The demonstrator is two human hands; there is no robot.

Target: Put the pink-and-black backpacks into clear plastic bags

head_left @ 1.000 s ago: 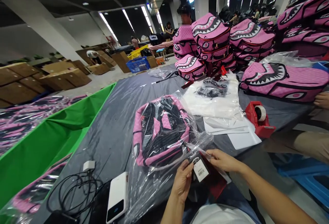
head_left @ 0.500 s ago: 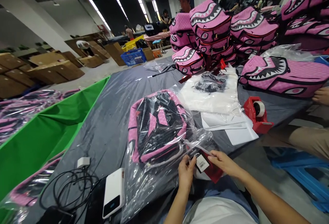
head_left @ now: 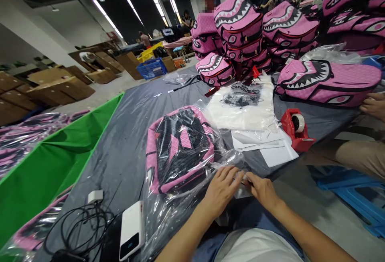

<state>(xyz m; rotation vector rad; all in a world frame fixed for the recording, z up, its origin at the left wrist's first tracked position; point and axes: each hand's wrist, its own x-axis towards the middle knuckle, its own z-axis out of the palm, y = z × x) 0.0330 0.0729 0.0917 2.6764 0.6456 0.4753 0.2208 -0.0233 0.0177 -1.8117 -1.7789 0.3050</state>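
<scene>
A pink and black backpack (head_left: 150,155) lies in a clear plastic bag (head_left: 171,222) on the grey-covered table. At the bag's near right end, my left hand (head_left: 221,187) lies palm down with its fingers bent over the plastic. Close beside it, my right hand (head_left: 264,191) pinches with thumb and forefinger at a thin edge. What lies between the fingers is mostly hidden, and the black tag and dark red piece are out of sight. Some clear plastic hangs below the fingertips.
White printed bags (head_left: 240,105), paper sheets (head_left: 276,151) and a red tape dispenser (head_left: 296,131) lie beyond my hands. Pink shark-face backpacks (head_left: 240,25) are piled behind. A white power bank (head_left: 131,230) and cables (head_left: 78,222) sit left. Another person's hand (head_left: 374,105) is at right.
The black tag with its white label and the dark red piece were held in view before; now they are hidden. My left hand has turned palm down and moved closer to my right hand.
</scene>
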